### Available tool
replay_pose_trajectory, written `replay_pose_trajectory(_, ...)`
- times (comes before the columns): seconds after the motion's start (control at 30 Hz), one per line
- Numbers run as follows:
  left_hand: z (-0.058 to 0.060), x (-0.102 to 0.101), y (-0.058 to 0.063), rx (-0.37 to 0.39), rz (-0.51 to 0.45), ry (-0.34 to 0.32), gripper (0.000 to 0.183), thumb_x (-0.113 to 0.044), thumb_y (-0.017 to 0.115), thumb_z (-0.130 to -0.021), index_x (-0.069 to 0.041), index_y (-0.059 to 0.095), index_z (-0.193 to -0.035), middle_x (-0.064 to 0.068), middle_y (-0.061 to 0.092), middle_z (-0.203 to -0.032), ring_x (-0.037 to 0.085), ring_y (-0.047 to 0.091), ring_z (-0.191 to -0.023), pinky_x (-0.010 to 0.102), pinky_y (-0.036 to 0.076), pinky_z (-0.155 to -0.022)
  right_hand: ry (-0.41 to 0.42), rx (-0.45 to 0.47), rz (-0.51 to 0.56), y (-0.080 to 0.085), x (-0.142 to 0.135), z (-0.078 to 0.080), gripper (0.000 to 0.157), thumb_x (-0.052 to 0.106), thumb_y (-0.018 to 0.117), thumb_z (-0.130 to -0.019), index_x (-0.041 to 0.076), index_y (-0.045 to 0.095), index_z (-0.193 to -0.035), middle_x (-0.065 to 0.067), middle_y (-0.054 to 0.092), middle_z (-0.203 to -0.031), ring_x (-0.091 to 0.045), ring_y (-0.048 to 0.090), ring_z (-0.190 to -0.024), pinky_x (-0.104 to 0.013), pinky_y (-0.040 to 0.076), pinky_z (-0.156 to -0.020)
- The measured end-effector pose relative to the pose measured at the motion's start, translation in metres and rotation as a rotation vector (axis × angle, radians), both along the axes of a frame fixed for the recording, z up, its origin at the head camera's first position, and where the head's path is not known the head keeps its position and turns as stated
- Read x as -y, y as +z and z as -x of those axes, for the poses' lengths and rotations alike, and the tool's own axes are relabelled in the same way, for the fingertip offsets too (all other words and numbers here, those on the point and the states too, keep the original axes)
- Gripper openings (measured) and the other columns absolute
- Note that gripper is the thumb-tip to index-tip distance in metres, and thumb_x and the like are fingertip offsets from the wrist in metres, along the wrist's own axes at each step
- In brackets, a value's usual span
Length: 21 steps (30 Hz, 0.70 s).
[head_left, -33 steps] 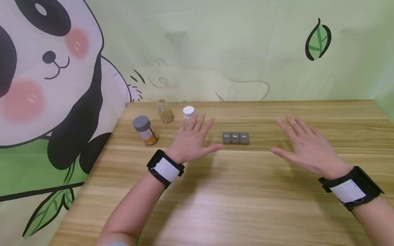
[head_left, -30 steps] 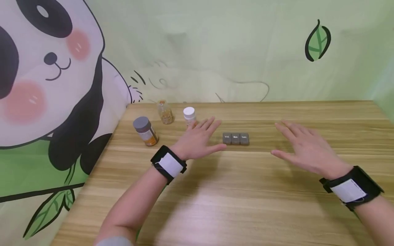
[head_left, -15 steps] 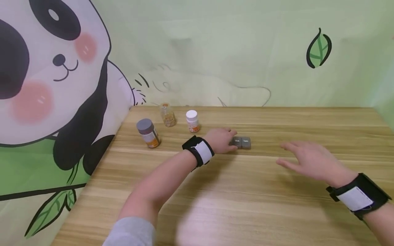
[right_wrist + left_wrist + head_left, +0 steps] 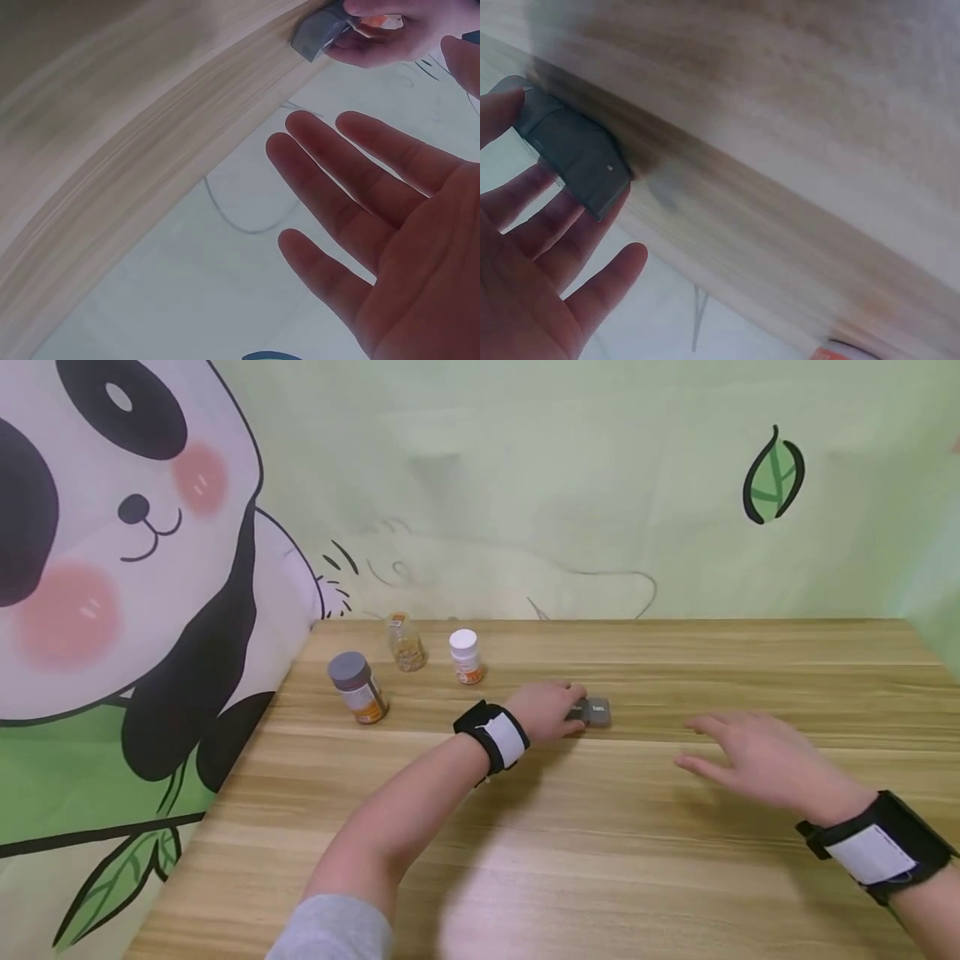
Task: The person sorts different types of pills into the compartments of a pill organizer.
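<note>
A small grey pill organizer (image 4: 598, 712) with day labels on its lids lies on the wooden table. My left hand (image 4: 546, 710) holds its left part between thumb and fingers, covering some of the lids. In the left wrist view the thumb presses one side of the pill organizer (image 4: 574, 150) and fingertips touch the other. My right hand (image 4: 772, 764) hovers over the table to the right of it, fingers extended, holding nothing. In the right wrist view, the fingers of the right hand (image 4: 390, 217) are spread apart from the organizer.
Left of the hands stand a grey-capped bottle (image 4: 358, 687), a clear bottle (image 4: 407, 645) with yellowish contents, and a white-capped bottle (image 4: 467, 657) with an orange label. A printed backdrop (image 4: 525, 485) rises behind the wooden table (image 4: 637, 860).
My left hand has moved right, from in front of the white-capped bottle to the pill organizer, and taken hold of it. The right hand has come slightly nearer to me.
</note>
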<state>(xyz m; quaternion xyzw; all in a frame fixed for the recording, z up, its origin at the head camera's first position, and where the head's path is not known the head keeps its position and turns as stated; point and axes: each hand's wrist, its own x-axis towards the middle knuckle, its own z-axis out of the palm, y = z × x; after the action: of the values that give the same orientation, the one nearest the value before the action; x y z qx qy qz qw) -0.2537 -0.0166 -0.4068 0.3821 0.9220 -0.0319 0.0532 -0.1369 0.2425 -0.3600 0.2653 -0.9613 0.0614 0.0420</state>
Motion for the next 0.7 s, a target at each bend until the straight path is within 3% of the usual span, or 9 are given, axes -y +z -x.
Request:
replay_pose_trajectory(0.17, -0.006, 0.005, 0.002, -0.003, -0.014, -0.039, 0.046, -0.045, 0.052, -0.088, -0.013, 0.049, -0.121, -0.002, 0.054, -0.100, 0.008, 0.050, -0.080, 0.024, 0.041, -0.067, 0.004, 0.020, 0.003, -0.002, 0.001, 0.000, 0.060, 0.052, 0.049, -0.088, 0.000, 0.054, -0.118, -0.020, 0.058, -0.110, -0.036, 0.056, -0.097, -0.050, 0.042, -0.082)
replay_pose_trajectory(0.5, -0.049, 0.018, 0.009, 0.070, -0.100, -0.132, 0.046, -0.045, 0.059, -0.084, -0.009, 0.054, -0.113, -0.006, 0.053, -0.092, 0.004, 0.048, -0.075, 0.018, 0.039, -0.066, 0.031, 0.016, 0.039, -0.012, 0.014, 0.003, 0.055, 0.051, 0.052, -0.087, 0.003, 0.057, -0.113, -0.014, 0.061, -0.105, -0.029, 0.059, -0.093, -0.045, 0.044, -0.080)
replay_pose_trajectory(0.7, -0.065, 0.019, 0.008, 0.075, -0.112, -0.162, 0.044, -0.045, 0.060, -0.083, -0.010, 0.055, -0.108, -0.008, 0.051, -0.088, 0.003, 0.047, -0.073, 0.018, 0.038, -0.063, 0.100, -0.015, 0.033, -0.024, 0.033, 0.003, 0.058, 0.051, 0.056, -0.083, 0.003, 0.056, -0.115, -0.013, 0.061, -0.102, -0.026, 0.060, -0.088, -0.041, 0.047, -0.075)
